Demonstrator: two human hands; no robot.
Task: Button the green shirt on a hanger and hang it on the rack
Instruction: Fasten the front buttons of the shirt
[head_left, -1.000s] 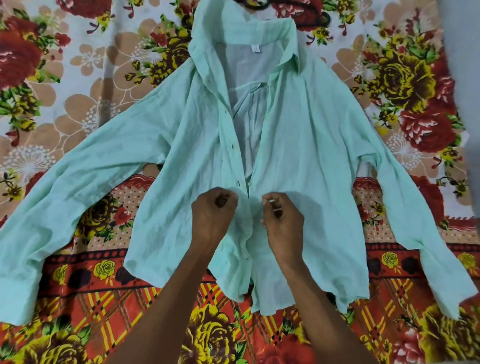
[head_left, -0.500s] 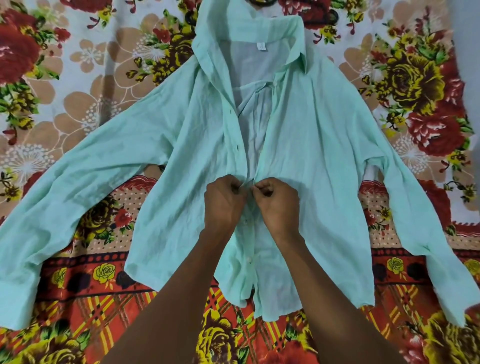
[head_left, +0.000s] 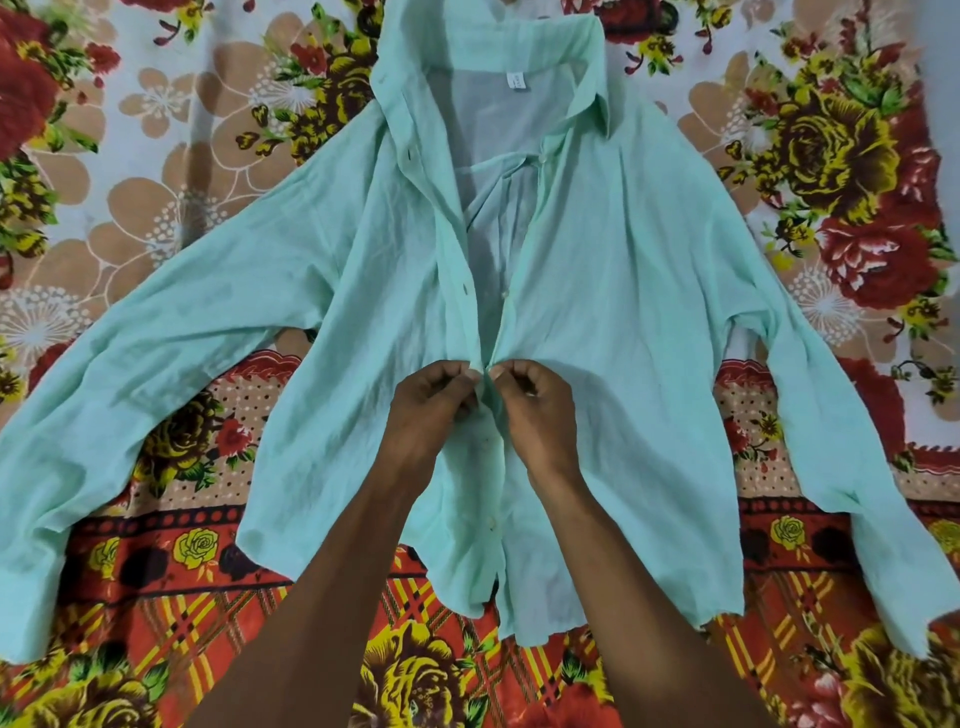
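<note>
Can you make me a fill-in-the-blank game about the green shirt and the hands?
1. The shirt lies flat on a bedsheet printed with ____.
2. The left hand and right hand pinch the front edges of the ____.
3. Above the hands, the shirt front is ____.
4. Both sleeves are spread out to the ____.

Missing words: flowers; shirt; open; sides

Floral bedsheet (head_left: 171, 171) in red, yellow, tan, evenly lit
</note>
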